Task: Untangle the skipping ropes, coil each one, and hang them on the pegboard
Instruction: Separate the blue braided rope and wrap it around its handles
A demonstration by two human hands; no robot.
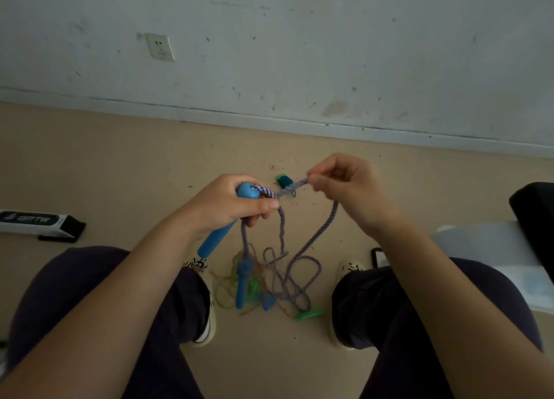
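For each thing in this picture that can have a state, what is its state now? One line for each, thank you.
left hand: grips the blue handle and rope.
right hand: pinches the striped rope.
striped rope: held between both hands, its loops hanging to the floor.
rope pile: tangled on the floor between the feet.
green handle: lying on the floor in the pile.
wall socket: nothing plugged in.

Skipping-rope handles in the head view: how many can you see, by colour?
Blue handles: 3 (one held, one in the floor tangle, a smaller one beside it)
Green handles: 2 ()
Total: 5; the tangle may hide more.
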